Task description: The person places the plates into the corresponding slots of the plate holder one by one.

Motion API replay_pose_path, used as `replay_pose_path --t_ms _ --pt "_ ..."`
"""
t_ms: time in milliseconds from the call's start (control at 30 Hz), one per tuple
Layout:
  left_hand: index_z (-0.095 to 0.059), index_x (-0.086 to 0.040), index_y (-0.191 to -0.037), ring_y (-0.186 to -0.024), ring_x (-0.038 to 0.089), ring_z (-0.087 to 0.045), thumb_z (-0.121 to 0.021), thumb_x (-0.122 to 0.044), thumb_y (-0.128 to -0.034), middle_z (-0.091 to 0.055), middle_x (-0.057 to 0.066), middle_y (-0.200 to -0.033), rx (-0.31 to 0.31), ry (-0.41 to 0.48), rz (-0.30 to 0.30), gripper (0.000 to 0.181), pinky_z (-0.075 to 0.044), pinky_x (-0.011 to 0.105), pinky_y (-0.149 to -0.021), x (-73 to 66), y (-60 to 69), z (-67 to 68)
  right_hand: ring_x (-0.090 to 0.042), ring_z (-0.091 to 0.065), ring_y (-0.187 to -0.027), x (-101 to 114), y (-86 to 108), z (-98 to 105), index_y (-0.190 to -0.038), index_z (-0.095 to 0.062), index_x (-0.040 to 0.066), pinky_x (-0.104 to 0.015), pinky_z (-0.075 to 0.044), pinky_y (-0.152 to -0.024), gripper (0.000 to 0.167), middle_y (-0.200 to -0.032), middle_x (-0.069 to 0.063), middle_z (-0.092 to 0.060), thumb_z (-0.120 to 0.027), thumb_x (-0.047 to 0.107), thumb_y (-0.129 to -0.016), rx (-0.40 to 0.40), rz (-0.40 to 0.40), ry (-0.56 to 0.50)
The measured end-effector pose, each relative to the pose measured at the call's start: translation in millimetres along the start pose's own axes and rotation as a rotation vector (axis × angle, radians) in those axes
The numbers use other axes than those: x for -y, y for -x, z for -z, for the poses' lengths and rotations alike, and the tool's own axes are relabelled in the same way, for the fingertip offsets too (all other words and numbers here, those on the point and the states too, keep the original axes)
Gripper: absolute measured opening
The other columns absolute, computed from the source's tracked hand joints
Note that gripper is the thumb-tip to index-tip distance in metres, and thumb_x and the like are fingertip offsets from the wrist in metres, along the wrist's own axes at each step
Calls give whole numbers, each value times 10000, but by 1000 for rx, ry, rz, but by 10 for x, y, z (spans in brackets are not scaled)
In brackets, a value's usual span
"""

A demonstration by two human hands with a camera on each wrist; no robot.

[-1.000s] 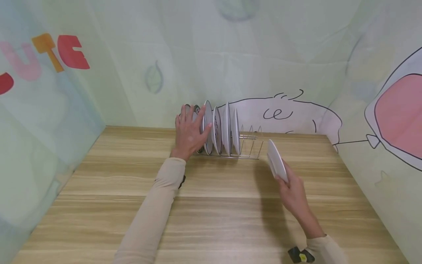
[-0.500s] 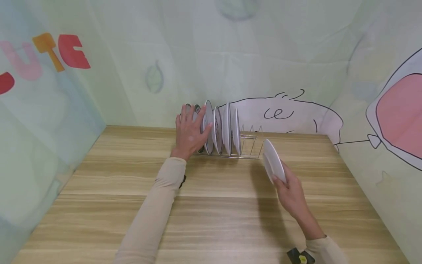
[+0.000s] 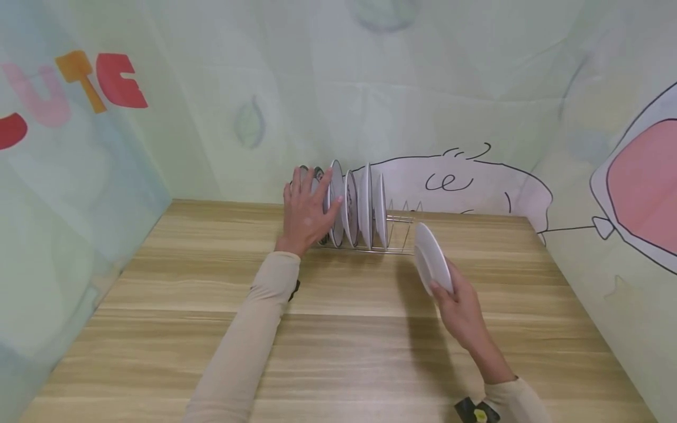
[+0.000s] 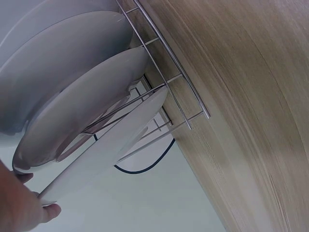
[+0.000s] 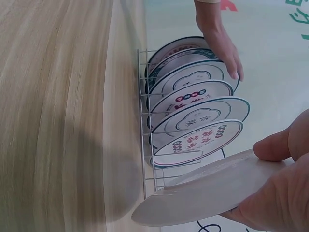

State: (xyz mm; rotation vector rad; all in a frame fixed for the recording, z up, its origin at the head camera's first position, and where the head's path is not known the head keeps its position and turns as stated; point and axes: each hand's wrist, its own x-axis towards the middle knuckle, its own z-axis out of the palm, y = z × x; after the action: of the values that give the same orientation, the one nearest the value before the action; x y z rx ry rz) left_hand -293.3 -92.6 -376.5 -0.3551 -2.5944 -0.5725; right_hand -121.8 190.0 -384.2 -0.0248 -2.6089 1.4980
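Observation:
My right hand [image 3: 461, 308] grips a white plate [image 3: 431, 258] by its near edge, thumb on one face and fingers behind. The plate is tilted on edge above the table, just right of and in front of a wire dish rack [image 3: 399, 251]. Several patterned plates [image 5: 200, 140] stand upright in the rack's left and middle slots. My left hand [image 3: 307, 217] rests with spread fingers on the plates at the left end, partly hiding them. In the left wrist view, fingertips [image 4: 50, 212] touch a plate's rim [image 4: 104, 145].
The rack's right-end slots [image 3: 407, 229] hold no plate. It stands at the back of a wood-grain table [image 3: 349, 352]. A printed cloth backdrop [image 3: 201, 117] rises behind and at both sides.
My right hand has carried the white plate a little left, closer to the rack's right end, and its inner face shows more. My left hand stays on the plates.

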Motion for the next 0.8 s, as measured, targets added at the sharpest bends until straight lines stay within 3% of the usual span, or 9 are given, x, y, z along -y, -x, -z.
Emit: replay_pose_path --t_ms 400,800 --pt "-285 -272 -1582 -1535 449 -121 -418 -534 -993 -295 220 -1615 7 -5 1 658 -148 653 -1201 -6 6 7 -488 -509 -1293 18 -31 -100 -1515 -390 31 -613 -484 -997 546 -1466 -309 -471 -531 11 -988 26 -29 -43" --pt "-276 -277 -1585 -1531 456 -134 -421 -537 -994 -289 214 -1620 12 -16 5 661 -165 651 -1199 -4 -5 1 -480 -508 -1301 35 -92 -177 -1511 -394 19 -623 -455 -1029 549 -1465 -302 -479 -533 -1 -981 15 -2 -39"
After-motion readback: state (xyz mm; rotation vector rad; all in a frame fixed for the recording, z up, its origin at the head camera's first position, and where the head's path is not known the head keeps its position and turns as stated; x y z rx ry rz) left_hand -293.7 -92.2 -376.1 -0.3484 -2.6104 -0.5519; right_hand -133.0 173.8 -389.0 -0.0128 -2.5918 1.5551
